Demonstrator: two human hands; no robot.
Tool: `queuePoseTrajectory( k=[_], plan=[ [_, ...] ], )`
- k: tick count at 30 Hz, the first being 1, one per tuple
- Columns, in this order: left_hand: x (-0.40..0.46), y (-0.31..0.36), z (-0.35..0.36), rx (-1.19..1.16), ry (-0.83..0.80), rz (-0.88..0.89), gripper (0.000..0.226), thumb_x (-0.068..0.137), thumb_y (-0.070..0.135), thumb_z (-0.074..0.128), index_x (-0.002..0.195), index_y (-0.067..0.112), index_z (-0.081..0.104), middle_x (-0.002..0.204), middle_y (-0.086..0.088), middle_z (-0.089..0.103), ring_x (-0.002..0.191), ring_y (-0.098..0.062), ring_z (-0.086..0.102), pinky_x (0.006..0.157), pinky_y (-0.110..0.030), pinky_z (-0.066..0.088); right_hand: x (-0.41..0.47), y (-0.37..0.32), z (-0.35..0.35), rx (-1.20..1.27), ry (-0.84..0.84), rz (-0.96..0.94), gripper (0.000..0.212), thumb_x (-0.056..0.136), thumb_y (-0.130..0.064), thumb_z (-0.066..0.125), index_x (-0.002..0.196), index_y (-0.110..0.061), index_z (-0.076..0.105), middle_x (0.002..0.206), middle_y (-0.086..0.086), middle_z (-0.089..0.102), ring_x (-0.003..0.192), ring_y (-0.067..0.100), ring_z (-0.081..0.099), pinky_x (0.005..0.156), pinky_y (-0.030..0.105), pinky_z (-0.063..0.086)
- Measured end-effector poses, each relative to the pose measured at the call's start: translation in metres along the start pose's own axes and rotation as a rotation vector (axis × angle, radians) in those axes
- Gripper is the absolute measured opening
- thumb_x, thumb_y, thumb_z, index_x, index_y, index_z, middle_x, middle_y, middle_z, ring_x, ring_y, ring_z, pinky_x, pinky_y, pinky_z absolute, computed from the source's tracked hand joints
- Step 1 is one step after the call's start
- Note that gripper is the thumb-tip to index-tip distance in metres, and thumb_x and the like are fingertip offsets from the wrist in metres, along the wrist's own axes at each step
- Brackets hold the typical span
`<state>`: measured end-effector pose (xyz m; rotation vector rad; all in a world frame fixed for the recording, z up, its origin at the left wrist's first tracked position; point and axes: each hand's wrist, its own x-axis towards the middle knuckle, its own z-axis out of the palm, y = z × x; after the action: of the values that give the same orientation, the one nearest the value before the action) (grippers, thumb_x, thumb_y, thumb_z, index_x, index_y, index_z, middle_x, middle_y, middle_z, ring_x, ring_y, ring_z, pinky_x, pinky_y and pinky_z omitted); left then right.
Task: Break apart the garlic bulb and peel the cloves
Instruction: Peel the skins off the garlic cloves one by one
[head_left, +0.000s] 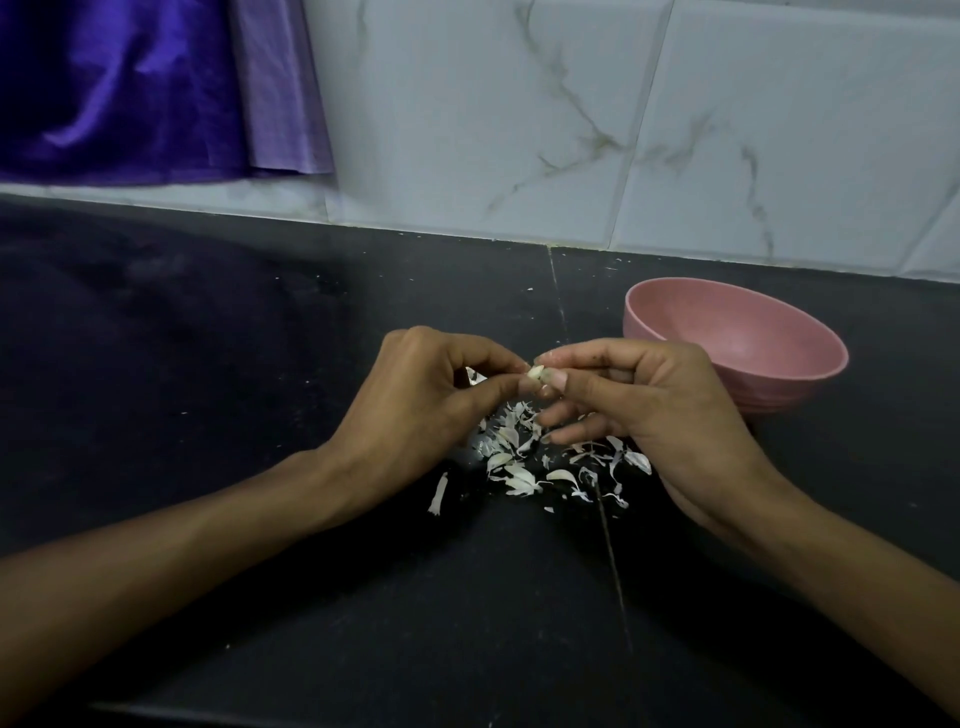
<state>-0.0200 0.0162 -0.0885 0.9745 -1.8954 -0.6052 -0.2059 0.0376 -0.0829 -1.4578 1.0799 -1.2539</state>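
A small pale garlic clove (536, 373) is pinched between the fingertips of both hands above the black counter. My left hand (415, 410) grips it from the left with thumb and forefinger. My right hand (654, 405) holds it from the right, thumb nail against the clove. Under the hands lies a scattered heap of white garlic skins and a few cloves (524, 462). Part of the heap is hidden by my fingers.
A pink bowl (779, 384) stands on the counter just right of my right hand; its inside looks empty. The black counter (208, 364) meets a marbled tile wall (519, 130) behind. Purple cloth (130, 88) hangs at the upper left.
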Motion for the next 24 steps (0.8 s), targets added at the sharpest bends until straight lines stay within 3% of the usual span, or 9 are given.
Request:
queuePoseTrajectory(
  k=[6,19,24],
  plan=[
    [-0.0009,-0.0011,0.0006,0.003,-0.037,0.016,0.013,0.086,0.028,0.071,0.090,0.018,0.078,0.044,0.021,0.057,0.033,-0.001,0.051,0.043,-0.010,0.037,-0.0024,-0.0025,-0.0006,0.060,-0.001,0.044,0.015,0.082,0.000,0.069,0.097,0.003,0.071,0.080,0.016,0.075,0.070,0.023,0.071,0.063,0.027,0.061],
    [-0.0002,-0.0058,0.0007,-0.014,-0.100,-0.002,0.015,0.093,0.029,0.061,0.099,0.031,0.075,0.044,0.001,0.059,0.034,-0.009,0.052,0.042,-0.013,0.040,-0.0012,-0.0038,-0.0019,0.054,0.017,0.083,0.027,0.075,-0.011,0.072,0.099,0.000,0.073,0.088,0.020,0.074,0.080,0.029,0.073,0.072,0.031,0.062],
    [-0.0027,-0.0054,0.0027,0.021,-0.069,0.030,0.016,0.094,0.024,0.061,0.102,0.025,0.075,0.043,0.015,0.057,0.034,-0.003,0.051,0.044,-0.010,0.038,-0.0010,-0.0020,-0.0020,0.088,0.003,0.111,0.023,0.082,-0.007,0.069,0.105,-0.002,0.072,0.091,0.019,0.075,0.078,0.026,0.073,0.071,0.029,0.062]
  ],
)
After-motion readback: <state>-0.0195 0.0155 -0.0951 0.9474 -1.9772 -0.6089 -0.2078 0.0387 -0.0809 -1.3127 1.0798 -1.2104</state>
